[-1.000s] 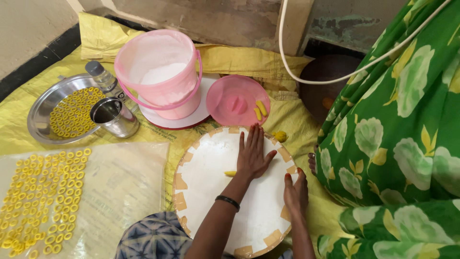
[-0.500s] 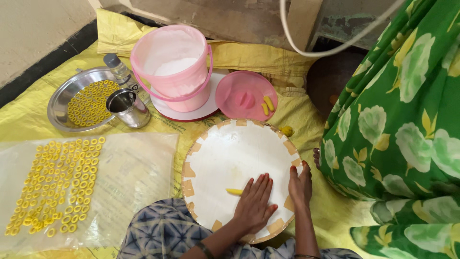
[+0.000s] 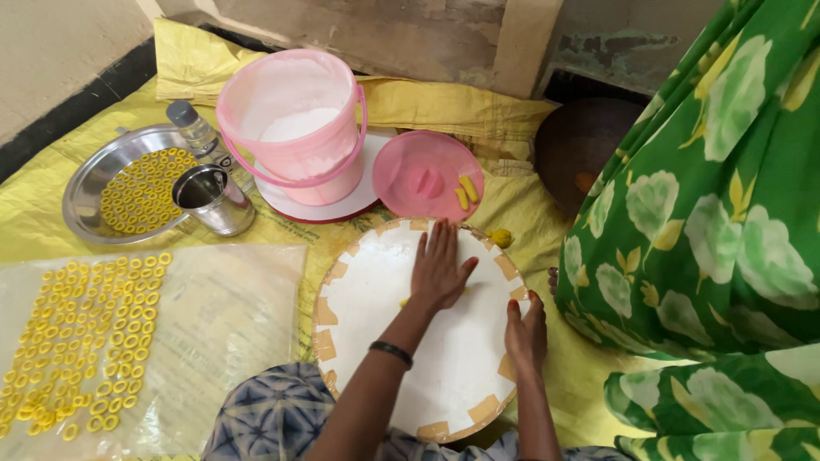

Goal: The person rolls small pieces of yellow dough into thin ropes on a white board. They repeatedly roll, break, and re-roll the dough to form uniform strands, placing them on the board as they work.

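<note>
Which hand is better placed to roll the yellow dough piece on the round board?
Probably left: the left hand lies flat over the yellow dough piece on the round board, while the right hand rests at the right rim.

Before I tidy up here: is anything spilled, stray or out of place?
One yellow lump lies loose on the yellow sheet, just off the round board, apart from the rings. Nothing looks spilled.

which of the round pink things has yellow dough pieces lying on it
The flat pink lid, lying beside the pink bucket, carries two short yellow pieces near its right edge. The bucket itself stands upright and holds only white powder.
</note>
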